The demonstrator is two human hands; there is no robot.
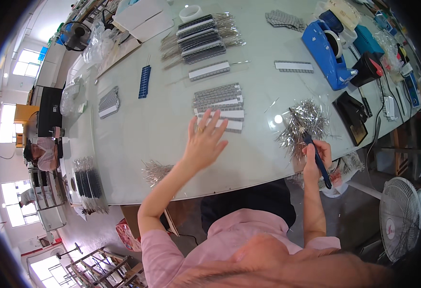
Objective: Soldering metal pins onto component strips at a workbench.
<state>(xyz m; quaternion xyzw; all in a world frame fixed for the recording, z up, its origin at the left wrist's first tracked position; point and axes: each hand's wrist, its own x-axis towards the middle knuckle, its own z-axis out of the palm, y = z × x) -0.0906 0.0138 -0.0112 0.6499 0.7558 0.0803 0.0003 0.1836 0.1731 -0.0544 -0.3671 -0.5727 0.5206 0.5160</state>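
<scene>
While gripped, tweezers [316,156] amid pins [304,122]

Single view only — a head-worn fisheye camera looking steeply down from above the person's own shoulders onto the pale worktable [138,129]. Near range; edges bow toward the rim — window wall far left, pedestal fan [402,216] lower right.

Grey-and-white strips [220,106] stacked flat mid-bench; blue-handled tweezers [316,156] held tilted, tips in the pile of silver pins [304,122].
</scene>
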